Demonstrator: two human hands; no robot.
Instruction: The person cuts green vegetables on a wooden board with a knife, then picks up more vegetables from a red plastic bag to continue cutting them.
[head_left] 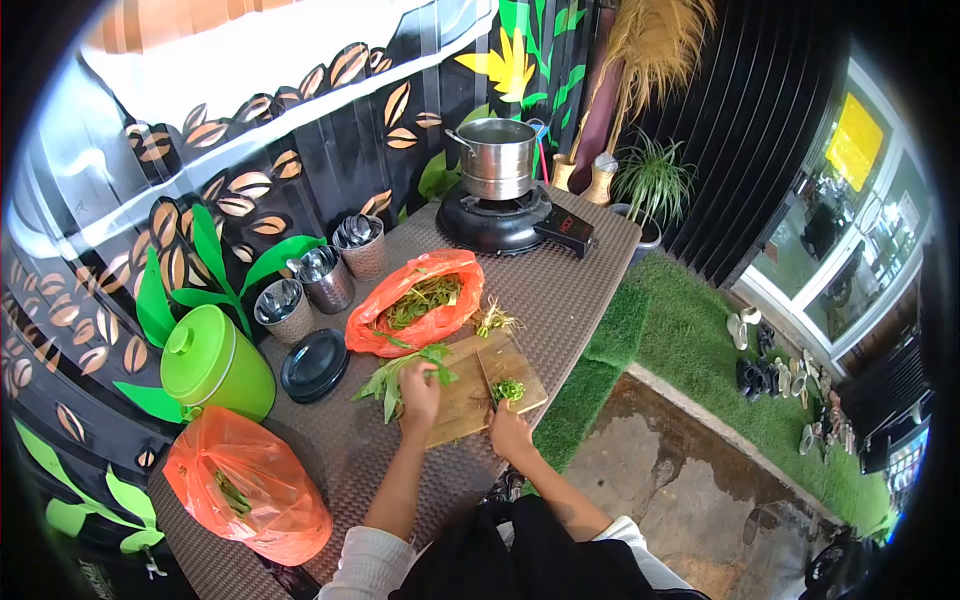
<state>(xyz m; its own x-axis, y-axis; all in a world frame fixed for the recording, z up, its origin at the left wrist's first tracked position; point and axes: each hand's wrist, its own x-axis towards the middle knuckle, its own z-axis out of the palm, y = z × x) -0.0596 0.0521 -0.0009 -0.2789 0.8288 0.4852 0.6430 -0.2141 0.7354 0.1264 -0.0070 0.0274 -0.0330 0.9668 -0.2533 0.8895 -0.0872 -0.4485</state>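
A wooden cutting board lies on the table in front of me. My left hand is closed around a bunch of leafy greens at the board's left side, their leaves spreading past its edge. Over the board's right part, my right hand grips a knife, its blade pointing away from me. Chopped greens sit right by the blade and partly cover the knife's lower end. Beyond the board, pale root ends lie in a small heap next to an open orange plastic bag full of greens.
A second orange bag stands at the near left, by a green lidded container. Dark plates and metal cups of cutlery line the wall side. At the far end, a steel pot sits on a portable stove.
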